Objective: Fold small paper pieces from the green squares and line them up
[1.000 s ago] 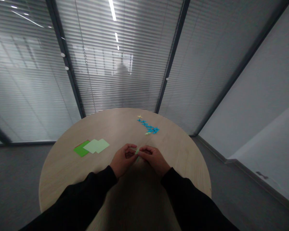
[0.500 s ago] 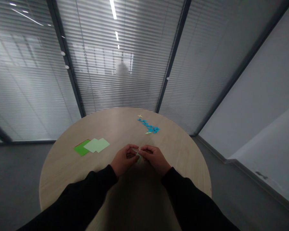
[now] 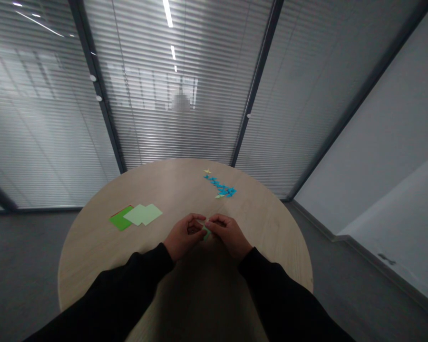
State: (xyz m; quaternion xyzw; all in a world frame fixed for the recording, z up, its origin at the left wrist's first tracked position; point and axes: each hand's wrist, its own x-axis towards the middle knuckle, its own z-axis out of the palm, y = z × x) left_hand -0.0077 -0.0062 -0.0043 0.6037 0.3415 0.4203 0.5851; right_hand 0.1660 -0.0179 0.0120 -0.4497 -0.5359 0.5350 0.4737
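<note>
A round, pale wooden table (image 3: 92,259) fills the near middle of the room, on a grey floor (image 3: 21,270). Beyond it, glass walls (image 3: 171,118) with slatted blinds run across the far side, divided by dark metal frames (image 3: 258,80). A plain white wall (image 3: 374,128) angles along the right. Long ceiling lights (image 3: 167,14) reflect brightly in the glass above.

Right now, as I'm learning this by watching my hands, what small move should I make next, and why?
Probably tilt the small green paper piece slightly to see it better: the left hand and right hand pinch it together over the round wooden table, and their fingers hide most of it.
</note>
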